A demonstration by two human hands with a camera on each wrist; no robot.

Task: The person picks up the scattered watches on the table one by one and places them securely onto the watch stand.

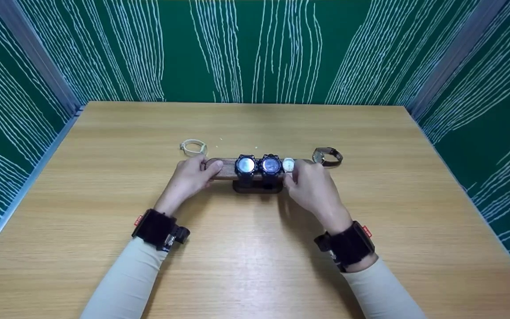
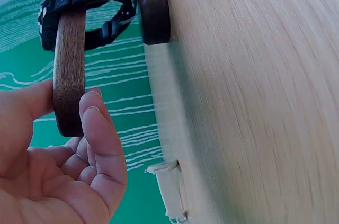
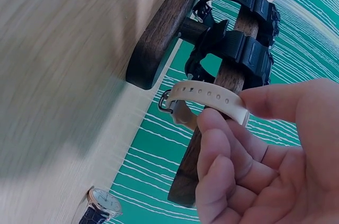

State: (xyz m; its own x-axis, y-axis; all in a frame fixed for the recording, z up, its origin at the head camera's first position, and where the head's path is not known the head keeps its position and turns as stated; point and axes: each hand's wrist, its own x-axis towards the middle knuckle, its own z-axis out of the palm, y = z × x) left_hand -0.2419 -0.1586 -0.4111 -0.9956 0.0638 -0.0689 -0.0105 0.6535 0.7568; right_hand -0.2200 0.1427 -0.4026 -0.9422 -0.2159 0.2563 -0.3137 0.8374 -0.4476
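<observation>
A dark wooden T-shaped watch stand [image 1: 227, 172] stands near the middle of the table. My left hand [image 1: 187, 178] pinches the left end of its bar between thumb and fingers. Two black sports watches [image 1: 246, 165] are strapped side by side around the bar. To their right a small white watch [image 1: 288, 165] with a cream strap sits around the bar, its strap buckled. My right hand [image 1: 316, 188] holds that white watch, thumb and fingers on its strap and case in the right wrist view.
A pale-strapped watch [image 1: 193, 147] lies on the table just beyond my left hand. Beyond my right hand lies a dark-strapped watch [image 1: 329, 157] with a round dial. Green walls with white lines border the wooden table [image 1: 255, 248]. Tiny white bits lie behind the stand.
</observation>
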